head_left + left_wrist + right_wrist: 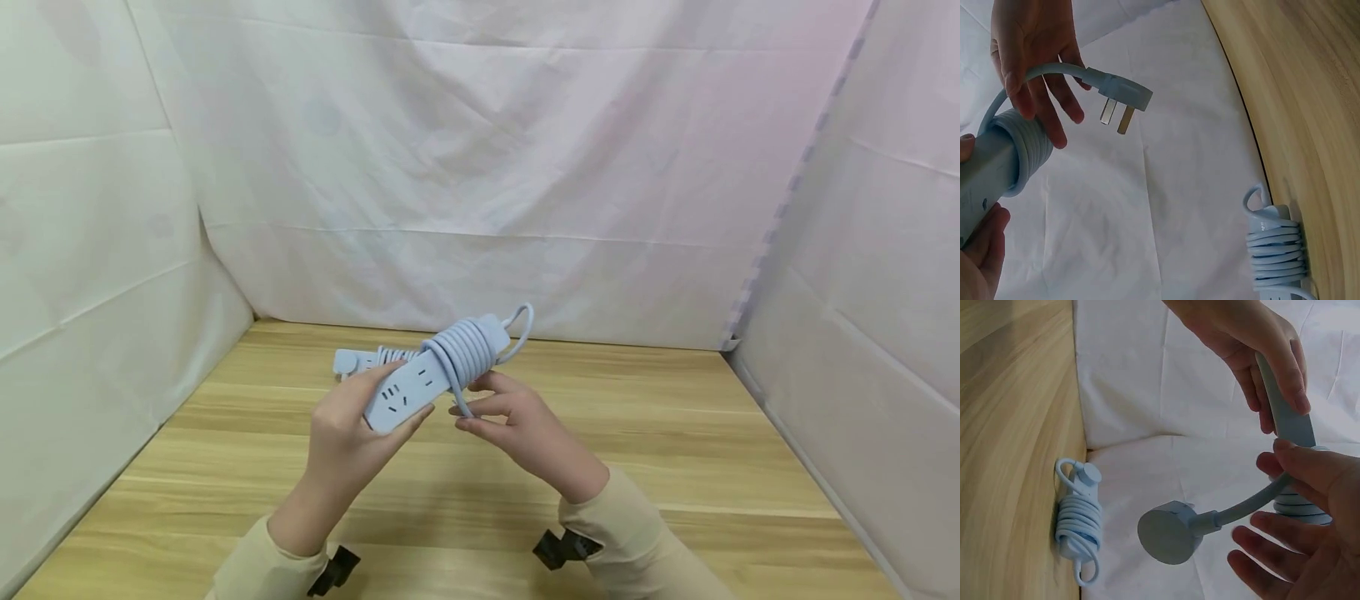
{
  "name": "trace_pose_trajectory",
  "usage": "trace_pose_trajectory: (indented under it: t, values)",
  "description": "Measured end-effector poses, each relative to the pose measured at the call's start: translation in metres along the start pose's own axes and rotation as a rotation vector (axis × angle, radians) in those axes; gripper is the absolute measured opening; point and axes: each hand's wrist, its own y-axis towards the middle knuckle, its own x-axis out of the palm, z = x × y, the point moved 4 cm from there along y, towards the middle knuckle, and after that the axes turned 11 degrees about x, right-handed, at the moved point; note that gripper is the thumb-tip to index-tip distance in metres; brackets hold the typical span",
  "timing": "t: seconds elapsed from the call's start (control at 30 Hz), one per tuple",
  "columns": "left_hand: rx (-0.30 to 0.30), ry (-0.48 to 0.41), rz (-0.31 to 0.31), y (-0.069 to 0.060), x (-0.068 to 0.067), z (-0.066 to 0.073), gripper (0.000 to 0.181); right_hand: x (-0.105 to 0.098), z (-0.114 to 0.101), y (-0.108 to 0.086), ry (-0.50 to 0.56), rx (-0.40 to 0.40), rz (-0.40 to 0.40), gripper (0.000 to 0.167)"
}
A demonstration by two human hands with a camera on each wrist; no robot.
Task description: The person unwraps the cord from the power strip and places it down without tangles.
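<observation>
A white power strip (408, 392) is held up over the table, tilted, its sockets facing up. Its cord (463, 350) is wound in several turns around the far end, and a small loop sticks out there. My left hand (341, 429) grips the socket end, thumb on one side and fingers on the other. With thumb and forefinger my right hand (525, 421) pinches the cord's free end, its other fingers spread. The plug (1125, 92) hangs beyond those fingers with its metal prongs bare; the right wrist view shows the plug's round back (1167, 534).
A second power strip (351, 362), its cord (1079, 519) wrapped around it, lies on the wooden table (637, 400) behind the held one, partly hidden in the head view. White cloth (480, 167) encloses the back and both sides. Black mounts (562, 550) sit at both wrists.
</observation>
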Motion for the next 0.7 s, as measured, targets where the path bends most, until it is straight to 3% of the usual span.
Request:
trace_pose_trajectory:
  t: [0.1, 0.2, 0.3, 0.37, 0.5, 0.7]
  values:
    - [-0.109, -0.027, -0.046, -0.003, 0.001, -0.003, 0.049, 0.001, -0.001, -0.002, -0.009, -0.053, 0.019, 0.018]
    - [-0.241, -0.042, -0.144, -0.005, 0.004, -0.006, 0.056, 0.001, 0.000, -0.005, -0.047, -0.088, 0.054, 0.018]
    - [-0.337, -0.029, -0.267, -0.006, 0.008, -0.011, 0.059, 0.003, -0.001, -0.007, -0.050, -0.090, 0.068, 0.016]
    - [-0.357, 0.002, -0.353, -0.007, 0.011, -0.013, 0.057, 0.005, -0.002, -0.008, -0.059, -0.097, 0.074, 0.014]
    - [-0.341, 0.076, -0.485, -0.007, 0.017, -0.015, 0.051, 0.011, -0.006, -0.008, -0.118, -0.133, 0.098, 0.012]
    - [-0.343, 0.143, -0.546, -0.005, 0.024, -0.016, 0.044, 0.019, -0.009, -0.010, -0.182, -0.142, 0.116, 0.013]
